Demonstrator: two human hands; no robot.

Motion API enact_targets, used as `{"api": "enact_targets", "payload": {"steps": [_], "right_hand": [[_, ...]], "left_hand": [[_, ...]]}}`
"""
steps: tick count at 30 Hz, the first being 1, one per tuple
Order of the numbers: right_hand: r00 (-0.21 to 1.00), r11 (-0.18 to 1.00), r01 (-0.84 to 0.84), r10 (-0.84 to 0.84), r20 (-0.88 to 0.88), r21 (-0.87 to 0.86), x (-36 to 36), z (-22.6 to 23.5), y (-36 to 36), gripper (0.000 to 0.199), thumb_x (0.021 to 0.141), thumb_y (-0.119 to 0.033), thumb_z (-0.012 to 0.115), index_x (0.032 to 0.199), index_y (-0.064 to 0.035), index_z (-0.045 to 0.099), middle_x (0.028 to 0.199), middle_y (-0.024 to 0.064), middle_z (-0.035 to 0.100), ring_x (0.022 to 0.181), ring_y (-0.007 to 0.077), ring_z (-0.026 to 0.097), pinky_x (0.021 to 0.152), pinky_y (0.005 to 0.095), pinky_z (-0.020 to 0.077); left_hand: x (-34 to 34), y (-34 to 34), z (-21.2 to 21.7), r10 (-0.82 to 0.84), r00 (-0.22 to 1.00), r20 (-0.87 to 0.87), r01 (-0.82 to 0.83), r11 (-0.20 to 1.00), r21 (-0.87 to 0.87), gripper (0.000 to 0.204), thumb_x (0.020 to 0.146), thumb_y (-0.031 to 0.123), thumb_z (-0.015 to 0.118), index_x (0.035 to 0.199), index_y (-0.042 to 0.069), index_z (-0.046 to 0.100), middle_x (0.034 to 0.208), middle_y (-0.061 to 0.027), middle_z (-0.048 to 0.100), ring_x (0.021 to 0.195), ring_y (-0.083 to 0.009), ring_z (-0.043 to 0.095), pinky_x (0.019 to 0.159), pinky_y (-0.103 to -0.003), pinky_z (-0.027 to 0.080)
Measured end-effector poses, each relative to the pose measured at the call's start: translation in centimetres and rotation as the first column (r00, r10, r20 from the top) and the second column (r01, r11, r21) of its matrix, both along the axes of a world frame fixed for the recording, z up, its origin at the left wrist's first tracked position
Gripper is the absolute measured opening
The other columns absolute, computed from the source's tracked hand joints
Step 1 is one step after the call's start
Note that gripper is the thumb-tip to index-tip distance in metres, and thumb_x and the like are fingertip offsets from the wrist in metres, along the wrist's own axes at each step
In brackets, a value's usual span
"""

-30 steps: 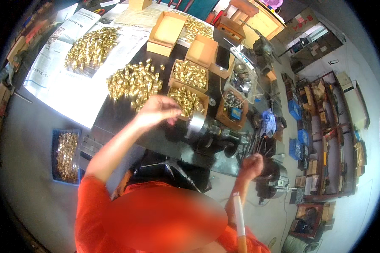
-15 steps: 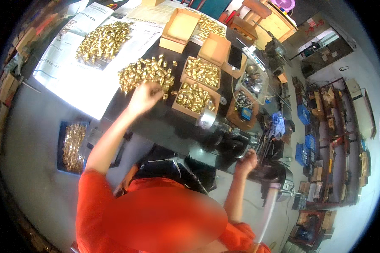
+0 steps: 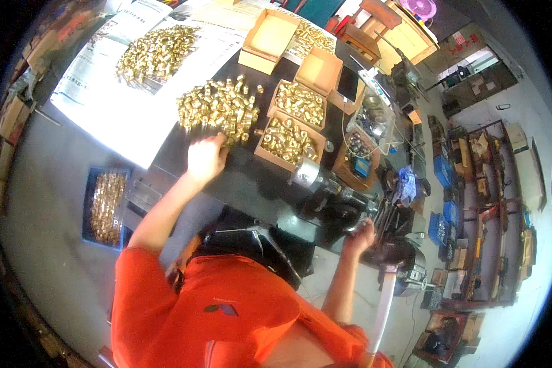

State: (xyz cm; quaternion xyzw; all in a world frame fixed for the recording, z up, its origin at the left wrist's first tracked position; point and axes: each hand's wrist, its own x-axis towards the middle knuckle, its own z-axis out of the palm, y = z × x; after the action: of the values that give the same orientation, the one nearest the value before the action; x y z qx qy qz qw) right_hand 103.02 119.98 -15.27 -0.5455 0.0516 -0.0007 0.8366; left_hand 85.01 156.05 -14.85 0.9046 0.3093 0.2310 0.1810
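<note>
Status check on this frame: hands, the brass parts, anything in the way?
Left hand at near edge of loose brass fittings pile, grip hidden. Right hand on the dark machine. Open cardboard boxes of fittings beside the pile; nothing blocking.

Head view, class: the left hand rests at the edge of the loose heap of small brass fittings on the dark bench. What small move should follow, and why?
Probably close the left hand on one piece from the heap of small brass fittings: its fingers already touch the heap's near edge, while the right hand sits at the dark bench machine, seemingly waiting for a part.
</note>
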Motion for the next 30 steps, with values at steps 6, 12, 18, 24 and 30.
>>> {"api": "enact_targets", "payload": {"steps": [6,12,18,24,30], "right_hand": [[1.000,1.000,0.012,-0.012,-0.007,-0.001,0.0,0.0,0.0,0.013,0.083,-0.015,0.045,0.078,-0.0038,0.051,0.060,-0.0034,0.039,0.046,0.0048,0.030,0.039,0.0196,0.0222],[0.999,1.000,-0.005,0.005,0.053,-0.004,0.4,-1.0,-0.8,0.013,0.082,-0.014,0.046,0.079,-0.0033,0.052,0.059,-0.0039,0.039,0.046,0.0045,0.030,0.039,0.0192,0.0222],[1.000,0.999,0.027,-0.027,0.004,-0.039,0.1,-0.3,-0.5,0.011,0.082,-0.012,0.044,0.078,-0.0053,0.051,0.057,-0.0049,0.036,0.046,0.0039,0.028,0.040,0.0186,0.0204],[1.000,0.999,0.026,-0.027,-0.012,-0.020,-0.7,0.7,0.1,0.012,0.082,-0.015,0.046,0.077,-0.0052,0.051,0.058,-0.0044,0.036,0.048,0.0049,0.029,0.040,0.0191,0.0214],[1.000,1.000,0.011,-0.011,0.012,-0.020,-1.0,0.6,-0.6,0.013,0.082,-0.016,0.049,0.079,-0.0031,0.052,0.058,-0.0035,0.035,0.047,0.0057,0.029,0.040,0.0199,0.0221]], "left_hand": [[-0.6,-0.8,0.7,-0.071,0.997,0.021,0.071,0.997,-0.011,0.019,0.066,0.014,0.064,0.082,0.006,0.057,0.074,-0.0114,0.059,0.067,-0.0313,0.059,0.059,-0.040,0.047],[0.2,-1.4,1.5,-0.206,0.947,0.246,0.317,0.723,-0.613,0.021,0.071,0.008,0.062,0.089,0.001,0.055,0.076,-0.0108,0.061,0.063,-0.0187,0.060,0.054,-0.028,0.048],[3.4,-4.9,6.4,-0.237,0.663,0.710,0.749,0.203,-0.631,0.016,0.078,0.001,0.059,0.093,-0.004,0.057,0.081,-0.0095,0.061,0.070,-0.0122,0.059,0.062,-0.024,0.051],[4.0,-5.4,7.2,-0.145,0.653,0.743,0.757,0.137,-0.639,0.014,0.076,0.000,0.062,0.087,-0.007,0.060,0.078,-0.0106,0.062,0.068,-0.0146,0.061,0.063,-0.025,0.052],[3.7,-5.9,7.0,-0.116,0.695,0.709,0.717,0.178,-0.674,0.013,0.075,0.000,0.062,0.086,-0.007,0.060,0.077,-0.0103,0.062,0.067,-0.0148,0.061,0.062,-0.025,0.052]]}}
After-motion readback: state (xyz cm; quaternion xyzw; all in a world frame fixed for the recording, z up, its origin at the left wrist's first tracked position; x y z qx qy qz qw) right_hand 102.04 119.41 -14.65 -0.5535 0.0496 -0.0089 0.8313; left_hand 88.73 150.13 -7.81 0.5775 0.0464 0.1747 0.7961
